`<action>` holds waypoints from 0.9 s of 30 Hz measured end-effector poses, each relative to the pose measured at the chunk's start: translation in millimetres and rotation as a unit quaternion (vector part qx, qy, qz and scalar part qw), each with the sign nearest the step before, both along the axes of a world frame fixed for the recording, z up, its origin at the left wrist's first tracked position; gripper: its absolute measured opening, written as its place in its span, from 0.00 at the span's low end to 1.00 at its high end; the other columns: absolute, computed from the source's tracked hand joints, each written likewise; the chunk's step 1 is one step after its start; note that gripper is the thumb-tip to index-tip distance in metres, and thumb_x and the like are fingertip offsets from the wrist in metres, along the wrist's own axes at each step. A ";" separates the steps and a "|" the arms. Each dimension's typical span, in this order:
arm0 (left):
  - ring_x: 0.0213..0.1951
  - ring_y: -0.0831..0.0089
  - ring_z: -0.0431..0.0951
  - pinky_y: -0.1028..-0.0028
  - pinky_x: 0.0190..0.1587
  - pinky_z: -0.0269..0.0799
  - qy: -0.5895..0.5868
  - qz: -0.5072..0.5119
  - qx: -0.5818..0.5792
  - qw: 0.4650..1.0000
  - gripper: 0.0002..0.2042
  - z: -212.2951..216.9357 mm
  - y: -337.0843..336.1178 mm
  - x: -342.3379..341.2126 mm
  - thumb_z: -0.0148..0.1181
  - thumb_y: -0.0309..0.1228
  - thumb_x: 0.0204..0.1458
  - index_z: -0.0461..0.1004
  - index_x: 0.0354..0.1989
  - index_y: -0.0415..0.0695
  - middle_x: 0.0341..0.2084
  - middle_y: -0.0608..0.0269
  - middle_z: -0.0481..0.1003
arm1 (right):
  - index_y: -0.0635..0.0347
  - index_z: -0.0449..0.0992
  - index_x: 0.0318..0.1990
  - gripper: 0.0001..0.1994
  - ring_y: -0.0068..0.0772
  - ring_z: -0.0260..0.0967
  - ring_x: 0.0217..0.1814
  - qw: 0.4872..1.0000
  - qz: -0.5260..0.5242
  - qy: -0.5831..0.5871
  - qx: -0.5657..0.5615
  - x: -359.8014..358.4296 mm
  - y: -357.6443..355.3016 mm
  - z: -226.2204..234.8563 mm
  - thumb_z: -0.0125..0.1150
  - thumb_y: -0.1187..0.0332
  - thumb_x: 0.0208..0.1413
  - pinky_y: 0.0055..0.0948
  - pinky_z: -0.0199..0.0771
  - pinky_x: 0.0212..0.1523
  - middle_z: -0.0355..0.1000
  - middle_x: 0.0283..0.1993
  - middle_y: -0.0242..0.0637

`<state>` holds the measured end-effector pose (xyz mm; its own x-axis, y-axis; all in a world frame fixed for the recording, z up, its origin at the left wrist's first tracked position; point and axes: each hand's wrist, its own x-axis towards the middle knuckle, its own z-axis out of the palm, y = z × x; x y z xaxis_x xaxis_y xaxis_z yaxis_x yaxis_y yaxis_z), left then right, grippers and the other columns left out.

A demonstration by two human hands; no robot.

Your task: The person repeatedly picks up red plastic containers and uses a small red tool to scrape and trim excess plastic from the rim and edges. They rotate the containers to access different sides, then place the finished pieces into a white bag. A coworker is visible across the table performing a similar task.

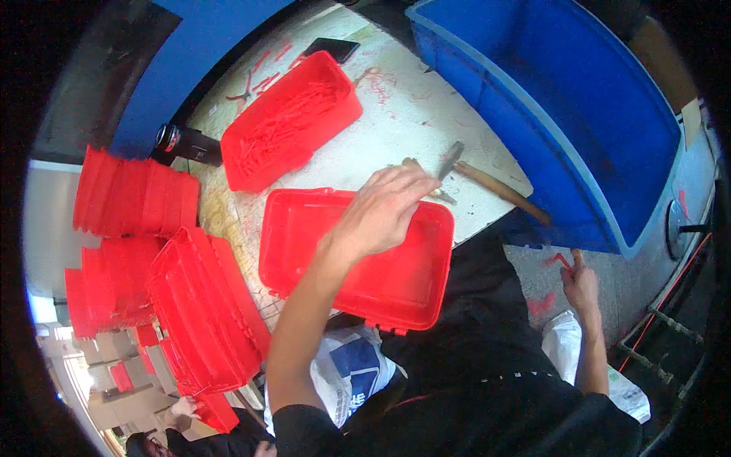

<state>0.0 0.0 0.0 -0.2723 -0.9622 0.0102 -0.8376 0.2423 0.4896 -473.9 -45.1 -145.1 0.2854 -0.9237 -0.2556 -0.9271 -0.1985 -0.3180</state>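
Note:
My left hand [392, 199] reaches over a shallow red plastic tray [426, 293], at its far edge. Its fingers are curled together at a small tan and metal object [442, 196], mostly hidden beneath them; I cannot make out its kind. Just right of these fingers lies a hammer [499, 183] with a wooden handle, its head on the pale worktable [396, 91]. Low on the right, my right hand [582, 287] is closed on a small red plastic strip [564, 262], one finger extended, below the corner of a big blue bin [567, 148].
A red box [335, 114] of red strips stands farther back, near pliers [245, 93], a dark flat object [335, 49] and a black cylinder [190, 145]. Stacked red trays [137, 194] fill the left. Another person's hand [183, 409] touches a red tray at lower left.

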 end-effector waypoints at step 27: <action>0.39 0.68 0.80 0.75 0.41 0.77 0.303 0.188 0.049 0.933 0.24 -25.6 58.6 -162.4 0.64 0.25 0.54 0.69 0.59 0.35 0.48 0.49 0.75 | 0.63 0.79 0.45 0.16 0.24 0.74 0.42 0.704 -0.042 -0.585 0.400 100.8 17.7 7.8 0.59 0.58 0.64 0.27 0.73 0.46 0.79 0.42 0.33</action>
